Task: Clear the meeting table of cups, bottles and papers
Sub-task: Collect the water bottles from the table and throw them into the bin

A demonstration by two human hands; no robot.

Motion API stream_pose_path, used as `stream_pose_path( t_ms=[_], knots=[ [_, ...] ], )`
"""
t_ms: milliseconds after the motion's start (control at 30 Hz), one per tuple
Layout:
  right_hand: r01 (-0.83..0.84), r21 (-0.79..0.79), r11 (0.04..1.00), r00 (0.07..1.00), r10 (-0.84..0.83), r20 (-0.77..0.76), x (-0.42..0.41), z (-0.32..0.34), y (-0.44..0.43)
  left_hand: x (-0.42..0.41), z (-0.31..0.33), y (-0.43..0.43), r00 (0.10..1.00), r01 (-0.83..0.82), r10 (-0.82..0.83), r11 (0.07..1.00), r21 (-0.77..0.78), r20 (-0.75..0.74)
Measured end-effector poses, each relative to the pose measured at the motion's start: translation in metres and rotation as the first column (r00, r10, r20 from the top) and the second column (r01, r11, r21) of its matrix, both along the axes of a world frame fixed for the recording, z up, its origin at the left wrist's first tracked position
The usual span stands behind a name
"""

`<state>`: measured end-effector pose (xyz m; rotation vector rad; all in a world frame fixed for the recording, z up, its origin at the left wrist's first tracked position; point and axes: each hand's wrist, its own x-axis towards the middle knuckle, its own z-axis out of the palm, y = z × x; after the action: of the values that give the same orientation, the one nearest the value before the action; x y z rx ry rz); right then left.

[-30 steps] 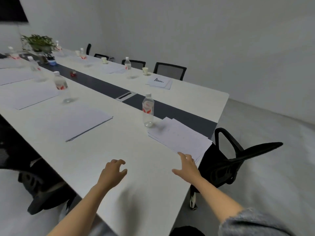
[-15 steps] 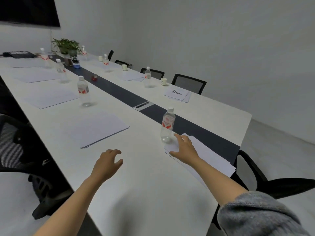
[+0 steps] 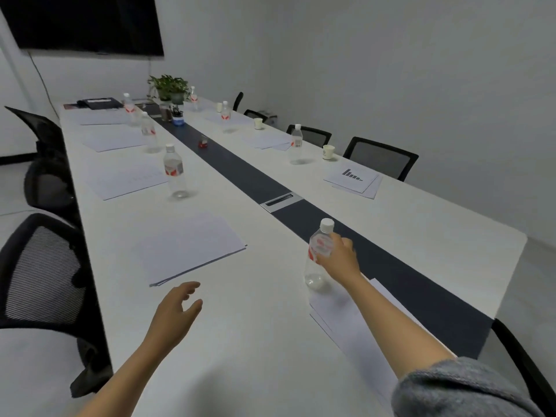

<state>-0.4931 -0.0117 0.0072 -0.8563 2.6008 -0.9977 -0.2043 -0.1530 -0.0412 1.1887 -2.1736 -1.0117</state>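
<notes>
Head view looks down a long white desk (image 3: 270, 341) with a dark strip (image 3: 255, 179) running along its middle. At lower right of the frame the right hand (image 3: 338, 258) is wrapped round the nearest water bottle (image 3: 314, 267), fingers curled over its red-and-white label, the white cap showing above the hand. The bottle stands nearly upright with its base at the far corner of a loose paper stack (image 3: 346, 323) that lies under the forearm; whether the base is still touching the desk I cannot tell. A grey sleeve (image 3: 460, 389) is pushed up that arm.

The left hand (image 3: 177, 311) hovers low over bare desk at lower centre, fingers loosely spread and holding nothing, just short of a second paper stack (image 3: 186, 245).

Further up the left side stands another bottle (image 3: 174, 173) beside more sheets (image 3: 126, 182). Across the strip, at centre right, a printed chart sheet (image 3: 350, 177) lies near a paper cup (image 3: 328, 152) and a far bottle (image 3: 296, 142). More bottles, cups and papers line both sides toward a potted plant (image 3: 168, 85) at the far end. A dark screen (image 3: 84, 22) fills the upper left, and black mesh chairs (image 3: 45, 275) sit along the left edge.
</notes>
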Motion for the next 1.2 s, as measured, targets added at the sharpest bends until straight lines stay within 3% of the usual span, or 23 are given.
stream_pose_path(
  t_ms=[200,333,600,700,800,933,1067,1200],
  knots=[
    [-0.038,0.145,0.989,0.97,0.071,-0.234,-0.053,0.01,-0.036,-0.002,0.001,-0.02,0.996,-0.084,0.084,0.996,-0.004,0.034],
    [-0.132,0.312,0.941,0.949,0.211,-0.234,-0.069,0.008,-0.053,0.004,0.005,-0.027,0.99,-0.131,0.132,0.991,-0.015,0.052],
    [-0.185,0.283,0.941,0.89,0.282,-0.358,-0.026,-0.005,-0.041,0.022,0.012,-0.013,0.987,-0.146,0.145,0.989,0.014,0.073],
    [-0.246,0.204,0.947,0.869,0.309,-0.387,0.01,0.009,-0.037,0.033,0.013,-0.007,0.991,-0.102,0.099,0.994,0.036,0.09],
    [-0.417,0.083,0.905,0.834,0.417,-0.362,0.066,0.033,-0.036,0.045,0.019,0.001,0.995,-0.021,0.017,0.999,0.046,0.097],
    [-0.582,-0.032,0.813,0.788,0.554,-0.268,0.15,0.063,-0.039,0.075,0.037,0.008,0.995,0.091,-0.091,0.996,0.015,0.044],
    [-0.73,-0.089,0.678,0.682,0.711,-0.17,0.237,0.082,-0.054,0.134,0.055,0.003,0.99,0.14,-0.139,0.989,-0.039,0.024],
    [-0.826,-0.135,0.547,0.562,0.817,-0.13,0.334,0.099,-0.085,0.218,0.07,-0.008,0.985,0.146,-0.135,0.984,0.1,-0.106]
  ],
)
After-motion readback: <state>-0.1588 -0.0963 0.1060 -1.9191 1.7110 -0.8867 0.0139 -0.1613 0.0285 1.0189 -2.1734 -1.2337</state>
